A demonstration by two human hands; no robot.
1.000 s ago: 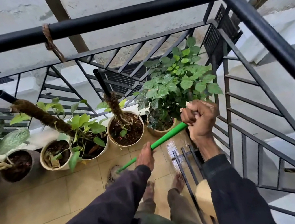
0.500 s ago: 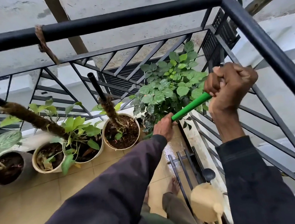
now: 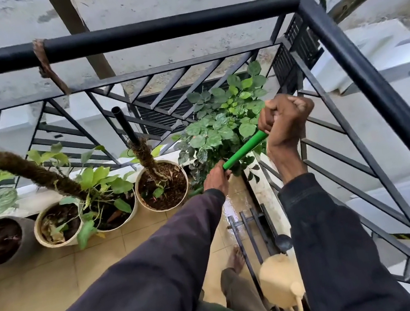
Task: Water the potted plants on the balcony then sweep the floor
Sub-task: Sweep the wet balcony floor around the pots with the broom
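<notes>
1. Across the top of the frame, the black tubular railing (image 3: 155, 34) bends at a corner.
2. At left, round pots (image 3: 58, 244) of dark soil stand on glossy tan tiles (image 3: 33, 290).
3. At lower right is the cream watering can (image 3: 280, 284).
4. Right of centre, my right hand (image 3: 286, 122) fists the smooth green handle (image 3: 245, 149)'s top, and my left hand (image 3: 216, 180) grips lower.

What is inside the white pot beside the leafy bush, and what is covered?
The white pot holds dark soil, a leaning fibre-wrapped pole and a small green leaf. The soil covers the pole's foot and any roots.
</notes>
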